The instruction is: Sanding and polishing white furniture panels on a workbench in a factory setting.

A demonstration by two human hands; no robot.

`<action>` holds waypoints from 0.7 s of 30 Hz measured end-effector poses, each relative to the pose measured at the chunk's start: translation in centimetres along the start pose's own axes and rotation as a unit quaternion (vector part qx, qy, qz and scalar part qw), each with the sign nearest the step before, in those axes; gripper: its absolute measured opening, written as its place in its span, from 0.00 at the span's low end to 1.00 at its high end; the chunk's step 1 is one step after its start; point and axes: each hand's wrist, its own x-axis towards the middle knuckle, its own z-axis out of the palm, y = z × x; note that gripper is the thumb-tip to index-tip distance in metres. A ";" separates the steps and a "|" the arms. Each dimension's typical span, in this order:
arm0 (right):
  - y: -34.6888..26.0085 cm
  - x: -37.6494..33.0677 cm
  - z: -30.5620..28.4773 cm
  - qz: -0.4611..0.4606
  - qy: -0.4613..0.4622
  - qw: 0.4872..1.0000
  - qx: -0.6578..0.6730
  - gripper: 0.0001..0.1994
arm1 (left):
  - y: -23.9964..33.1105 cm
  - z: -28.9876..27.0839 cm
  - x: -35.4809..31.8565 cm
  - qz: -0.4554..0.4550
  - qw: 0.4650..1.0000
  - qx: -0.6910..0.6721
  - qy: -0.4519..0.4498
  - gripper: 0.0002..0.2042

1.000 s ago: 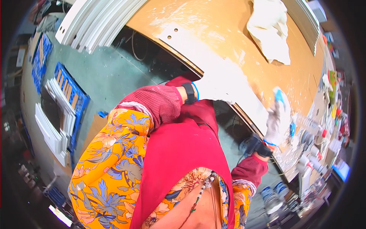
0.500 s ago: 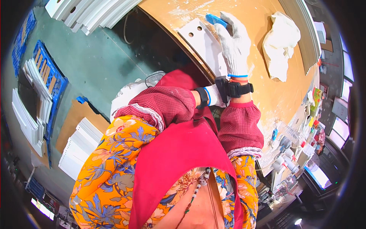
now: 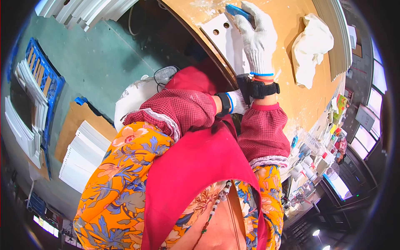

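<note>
My right hand (image 3: pixel 260 39), in a white knit glove with a blue cuff, is closed around a small blue block (image 3: pixel 238 11) whose exact kind I cannot make out. It rests above a narrow white panel (image 3: pixel 218 39) with two round holes near its far end, lying along the table's left edge. My left hand (image 3: pixel 238 102), gloved alike, is at the near end of that panel, beneath my right wrist. Its fingers are hidden behind the wrist strap and right sleeve. To the right of my right hand lies a crumpled white cloth (image 3: pixel 310 48).
The tan worktable (image 3: pixel 300 110) carries white dust. Long white panels are stacked (image 3: pixel 333 37) along its right side. More panels (image 3: pixel 83 12) stand at far left, near blue pallets (image 3: pixel 52 83) on the green floor. Bottles and small items (image 3: pixel 308 162) crowd the right.
The view has shifted a little, so the table and stacks appear slightly moved. My right hand keeps the blue block near the panel's far end; my left hand stays at the near end.
</note>
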 end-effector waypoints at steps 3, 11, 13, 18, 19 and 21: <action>-0.3 0.1 -0.2 -0.029 -0.005 0.990 -0.135 0.12 | 0.0 0.0 0.3 0.003 1.000 -0.013 -0.007 0.23; 0.5 0.1 -0.3 0.044 0.005 0.988 0.150 0.15 | 0.4 -0.1 -0.1 0.012 0.999 -0.042 -0.010 0.23; 0.4 0.1 -0.6 0.046 -0.001 0.990 0.134 0.17 | 0.5 0.0 -0.2 0.014 0.999 -0.047 -0.009 0.23; -0.1 -0.2 -1.5 0.042 -0.046 0.997 0.035 0.17 | 0.6 0.0 0.2 0.014 0.998 -0.054 -0.014 0.23; -0.2 -0.4 -1.6 0.051 -0.068 0.995 0.054 0.17 | 0.5 -0.1 0.3 0.013 0.998 -0.056 -0.014 0.23; 0.0 -0.6 -1.7 0.027 -0.094 0.995 -0.003 0.17 | 0.6 -0.1 1.0 0.020 0.997 -0.066 -0.020 0.23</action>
